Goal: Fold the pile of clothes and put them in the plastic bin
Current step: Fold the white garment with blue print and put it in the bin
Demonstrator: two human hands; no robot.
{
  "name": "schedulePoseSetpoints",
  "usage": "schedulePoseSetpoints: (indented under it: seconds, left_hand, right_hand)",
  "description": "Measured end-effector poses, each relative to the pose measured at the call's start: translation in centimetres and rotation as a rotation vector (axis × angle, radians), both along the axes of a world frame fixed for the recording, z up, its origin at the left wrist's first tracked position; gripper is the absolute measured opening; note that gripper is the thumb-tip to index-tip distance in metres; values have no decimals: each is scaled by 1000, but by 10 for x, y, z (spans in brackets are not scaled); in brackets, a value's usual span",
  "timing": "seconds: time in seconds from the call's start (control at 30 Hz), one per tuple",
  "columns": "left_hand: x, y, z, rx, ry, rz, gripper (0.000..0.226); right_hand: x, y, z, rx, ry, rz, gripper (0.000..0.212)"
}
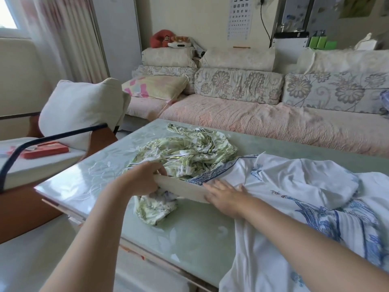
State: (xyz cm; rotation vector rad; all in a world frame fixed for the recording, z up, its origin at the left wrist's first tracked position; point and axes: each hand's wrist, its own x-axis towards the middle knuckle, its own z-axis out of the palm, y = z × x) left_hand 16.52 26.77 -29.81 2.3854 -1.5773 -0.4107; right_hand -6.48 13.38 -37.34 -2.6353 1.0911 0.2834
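A: Start nearest the wearer. What lies on this side of the bin?

B: In front of the cream plastic bin is bare pale green glass-topped worktop. To the bin's right, a white cotton garment with blue print is spread out unfolded and hangs over the worktop's near edge.

A: And the hands?

B: The left hand is clamped on the bin's left end, thumb over the rim and fingers curled round the wall. The right hand lies at the bin's right end with its fingers stretched out flat, pinching nothing that I can see. I judge that the two hands are steadying or shifting the bin to free it from the cloth.

A: What is inside the bin?

B: Only its near wall shows. A crumpled white garment with green leaf print is heaped over it from behind, and a tail of it spills past the bin's near left corner onto the worktop. The blue-printed garment overlaps the bin's right end. Whether either one lies inside or merely on top, I cannot tell. Nothing folded is visible.

A: And beyond the bin?

B: Behind it, past the worktop's far edge, stands a long sofa with a pink quilted cover and floral cushions.

A: How far along is the task?

B: Early, by my reading. Both garments are loose and none is folded.
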Motion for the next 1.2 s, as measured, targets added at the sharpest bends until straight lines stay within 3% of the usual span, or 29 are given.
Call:
schedulePoseSetpoints:
  seconds: [0.13,0.2,0.3,0.4,0.5,0.63,0.7,0.77,0.83,0.93,1.07,1.2]
  left_hand:
    - [17,13,2,-166,-334,229,35]
    - [25,20,0,-16,-374,265,33]
    - [25,24,-3,342,-342,124,36]
    - [6,14,7,391,-299,4,41]
    - [-27,-1,22,227,-256,-55,43]
    - [-72,-26,42,-253,-195,-153,44]
    - [-94,-43,51,-478,-182,-310,42]
    - [-121,-56,52,-671,-126,-438,36]
    - [-147,-65,49,-786,88,-443,30]
    - [-171,-83,37,-835,240,-430,30]
    - [-176,-106,10,-687,158,-371,24]
    - [-179,-115,-24,-147,17,-437,20]
  right_hand:
    - [8,5,-15,-127,75,-27,65]
    - [9,5,-18,-166,98,-28,67]
    - [12,5,-16,-141,91,-37,71]
    - [14,6,-2,-104,-5,-20,79]
    - [10,14,18,-7,-238,20,95]
    - [2,32,33,135,-663,40,107]
    - [-3,34,42,166,-886,-76,84]
    - [-14,31,57,111,-1017,-218,44]
    - [-33,21,71,90,-1083,-343,11]
    - [-71,-1,77,119,-1099,-601,14]
    - [-132,-30,65,146,-1080,-926,20]
    - [-189,-46,52,96,-654,-1101,20]
